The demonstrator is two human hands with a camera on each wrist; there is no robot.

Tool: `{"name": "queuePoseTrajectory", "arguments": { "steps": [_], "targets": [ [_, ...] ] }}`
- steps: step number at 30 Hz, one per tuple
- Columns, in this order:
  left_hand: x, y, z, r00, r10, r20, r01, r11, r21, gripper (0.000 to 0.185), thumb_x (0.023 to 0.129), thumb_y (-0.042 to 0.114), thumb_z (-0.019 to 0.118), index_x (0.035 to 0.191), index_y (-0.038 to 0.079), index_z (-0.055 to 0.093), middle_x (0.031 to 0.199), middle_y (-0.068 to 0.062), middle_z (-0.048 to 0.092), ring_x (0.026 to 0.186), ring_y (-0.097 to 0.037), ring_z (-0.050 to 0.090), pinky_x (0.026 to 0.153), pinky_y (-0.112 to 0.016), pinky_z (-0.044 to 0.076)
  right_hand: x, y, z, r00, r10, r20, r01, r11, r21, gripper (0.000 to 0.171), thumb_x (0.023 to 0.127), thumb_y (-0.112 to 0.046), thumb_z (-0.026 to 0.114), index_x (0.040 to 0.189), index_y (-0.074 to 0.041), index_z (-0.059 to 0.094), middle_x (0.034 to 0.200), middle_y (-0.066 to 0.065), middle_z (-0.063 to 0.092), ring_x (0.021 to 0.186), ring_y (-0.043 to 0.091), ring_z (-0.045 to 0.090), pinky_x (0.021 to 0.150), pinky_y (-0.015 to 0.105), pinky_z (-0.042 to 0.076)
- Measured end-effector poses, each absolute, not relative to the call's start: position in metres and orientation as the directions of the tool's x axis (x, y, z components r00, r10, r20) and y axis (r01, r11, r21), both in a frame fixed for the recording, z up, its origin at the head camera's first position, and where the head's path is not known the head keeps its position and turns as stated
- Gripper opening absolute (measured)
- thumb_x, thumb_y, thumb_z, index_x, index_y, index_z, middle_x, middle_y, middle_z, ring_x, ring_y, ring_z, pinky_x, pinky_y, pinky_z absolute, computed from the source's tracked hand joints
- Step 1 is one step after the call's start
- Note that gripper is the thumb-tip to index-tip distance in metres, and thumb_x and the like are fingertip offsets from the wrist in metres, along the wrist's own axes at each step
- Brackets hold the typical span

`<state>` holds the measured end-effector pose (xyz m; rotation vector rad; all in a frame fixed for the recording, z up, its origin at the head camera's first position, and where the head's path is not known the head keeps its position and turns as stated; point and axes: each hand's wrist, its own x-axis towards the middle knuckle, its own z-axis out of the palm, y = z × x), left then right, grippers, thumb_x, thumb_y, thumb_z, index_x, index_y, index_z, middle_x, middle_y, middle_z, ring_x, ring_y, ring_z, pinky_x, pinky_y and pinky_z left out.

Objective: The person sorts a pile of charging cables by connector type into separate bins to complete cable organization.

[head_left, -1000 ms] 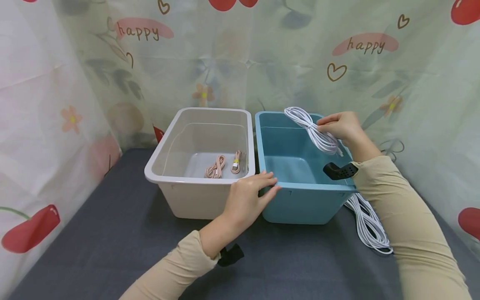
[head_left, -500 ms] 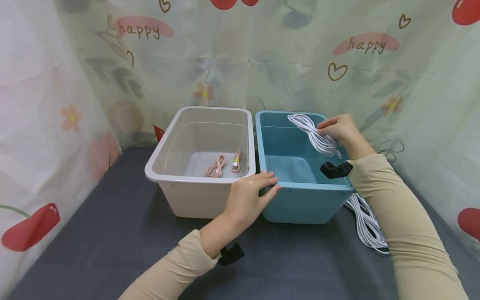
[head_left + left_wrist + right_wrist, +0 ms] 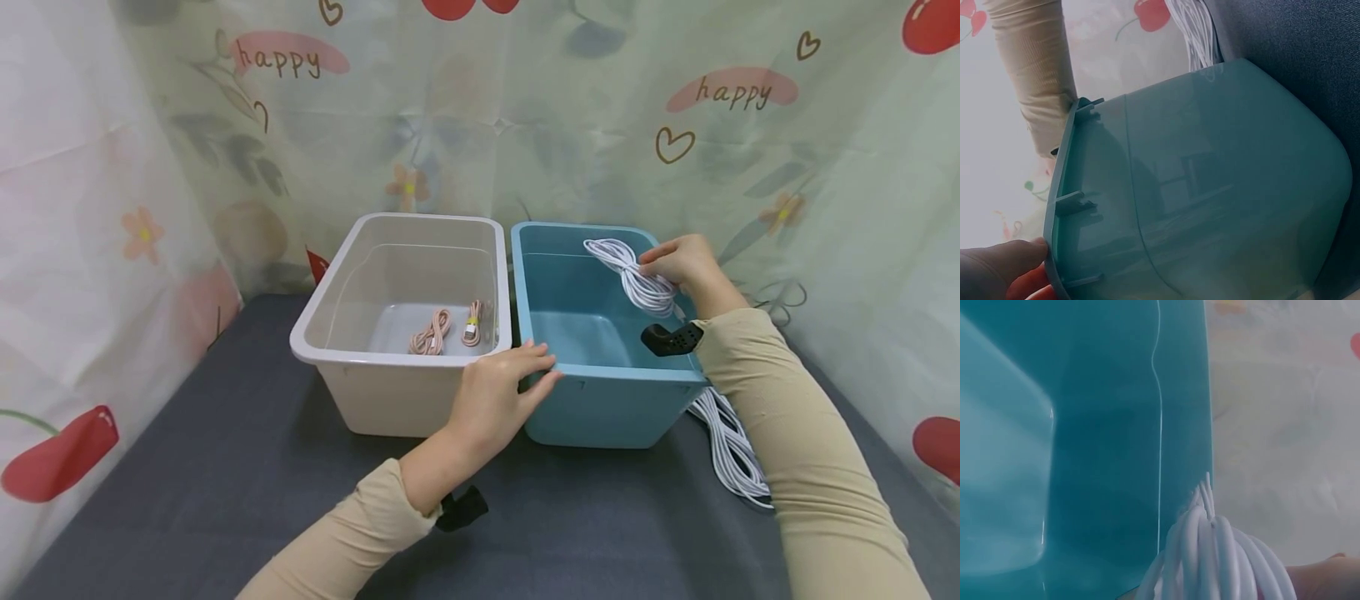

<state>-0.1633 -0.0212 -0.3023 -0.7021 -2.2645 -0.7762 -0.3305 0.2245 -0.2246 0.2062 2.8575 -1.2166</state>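
The right hand [image 3: 686, 260], gripping the white cable bundle [image 3: 633, 275], has sunk lower into the blue bin [image 3: 600, 392]. The left hand [image 3: 495, 396] still rests flat-fingered on its near rim, so the drop looks close.

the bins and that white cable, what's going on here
A person's right hand holds a bundled white cable over the open blue bin, near its far right corner. The left hand rests on the near rims where the blue bin meets the white bin. Two pink cables lie in the white bin. The blue bin looks empty inside. Another white cable bundle lies on the dark table to the right of the blue bin.
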Motion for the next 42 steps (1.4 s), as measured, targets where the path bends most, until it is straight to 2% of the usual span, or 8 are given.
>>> {"name": "queuePoseTrajectory", "arguments": {
  "steps": [12, 17, 20, 24, 29, 31, 37, 42],
  "targets": [
    [-0.163, -0.02, -0.301, -0.663, 0.274, 0.697, 0.635, 0.699, 0.329, 0.023, 0.083, 0.024, 0.07, 0.101, 0.011, 0.074, 0.107, -0.004, 0.072, 0.104, -0.016, 0.067, 0.085, -0.03, 0.055, -0.331, 0.227, -0.228, -0.991, 0.116, -0.063, 0.126, 0.694, -0.709, 0.038, 0.086, -0.006, 0.06, 0.122, 0.008, 0.057, 0.124, 0.023, 0.051, 0.078, 0.015, 0.049, 0.059, 0.021, 0.043],
    [-0.163, -0.02, -0.301, -0.664, 0.273, 0.696, 0.634, 0.7, 0.33, 0.023, 0.083, 0.024, 0.07, 0.101, 0.01, 0.074, 0.106, -0.004, 0.072, 0.104, -0.016, 0.067, 0.085, -0.031, 0.055, -0.33, 0.229, -0.228, -0.992, 0.113, -0.051, 0.115, 0.683, -0.722, 0.04, 0.088, -0.007, 0.057, 0.126, 0.006, 0.054, 0.122, 0.025, 0.055, 0.069, 0.004, 0.058, 0.081, 0.031, 0.055],
    [-0.163, -0.02, -0.301, -0.668, 0.275, 0.691, 0.633, 0.698, 0.335, 0.023, 0.083, 0.024, 0.07, 0.102, 0.01, 0.074, 0.107, -0.005, 0.071, 0.104, -0.017, 0.067, 0.086, -0.031, 0.055, -0.33, 0.229, -0.228, -0.994, 0.097, -0.052, 0.104, 0.68, -0.726, 0.041, 0.089, -0.008, 0.056, 0.128, 0.006, 0.052, 0.124, 0.027, 0.055, 0.078, 0.01, 0.065, 0.092, 0.04, 0.052],
    [-0.163, -0.02, -0.301, -0.671, 0.274, 0.689, 0.631, 0.699, 0.336, 0.024, 0.083, 0.024, 0.07, 0.102, 0.01, 0.074, 0.107, -0.005, 0.071, 0.105, -0.016, 0.067, 0.086, -0.031, 0.055, -0.329, 0.229, -0.225, -0.997, 0.053, -0.064, 0.083, 0.687, -0.722, 0.043, 0.092, -0.013, 0.056, 0.13, 0.004, 0.05, 0.128, 0.027, 0.055, 0.087, 0.012, 0.066, 0.094, 0.04, 0.051],
    [-0.162, -0.02, -0.301, -0.671, 0.272, 0.689, 0.629, 0.7, 0.337, 0.023, 0.083, 0.024, 0.071, 0.102, 0.01, 0.074, 0.107, -0.004, 0.072, 0.105, -0.015, 0.067, 0.086, -0.03, 0.055, -0.323, 0.234, -0.216, -0.994, -0.031, -0.102, 0.055, 0.672, -0.739, 0.053, 0.093, -0.025, 0.056, 0.137, 0.001, 0.043, 0.137, 0.025, 0.047, 0.078, -0.004, 0.061, 0.091, 0.03, 0.053],
    [-0.163, -0.02, -0.301, -0.672, 0.272, 0.689, 0.63, 0.7, 0.337, 0.023, 0.083, 0.023, 0.071, 0.102, 0.01, 0.074, 0.107, -0.004, 0.072, 0.105, -0.015, 0.067, 0.086, -0.03, 0.055, -0.32, 0.238, -0.212, -0.992, -0.063, -0.109, 0.042, 0.651, -0.758, 0.056, 0.093, -0.028, 0.056, 0.139, 0.001, 0.041, 0.133, 0.018, 0.052, 0.074, -0.008, 0.061, 0.087, 0.025, 0.054],
    [-0.164, -0.021, -0.303, -0.668, 0.271, 0.693, 0.632, 0.699, 0.335, 0.023, 0.083, 0.022, 0.071, 0.102, 0.01, 0.074, 0.107, -0.005, 0.072, 0.104, -0.017, 0.067, 0.086, -0.031, 0.055, -0.309, 0.252, -0.202, -0.987, -0.131, -0.098, 0.003, 0.582, -0.813, 0.06, 0.092, -0.032, 0.058, 0.139, 0.001, 0.039, 0.084, -0.021, 0.063, 0.076, -0.008, 0.063, 0.079, 0.017, 0.054],
    [-0.163, -0.021, -0.301, -0.671, 0.266, 0.692, 0.631, 0.694, 0.346, 0.024, 0.083, 0.023, 0.071, 0.102, 0.009, 0.074, 0.107, -0.005, 0.071, 0.105, -0.017, 0.066, 0.086, -0.031, 0.054, -0.296, 0.261, -0.196, -0.989, -0.144, -0.039, -0.046, 0.544, -0.838, 0.047, 0.089, -0.033, 0.061, 0.126, -0.006, 0.05, 0.078, -0.025, 0.063, 0.077, -0.007, 0.065, 0.075, 0.015, 0.054]
  ]
}}
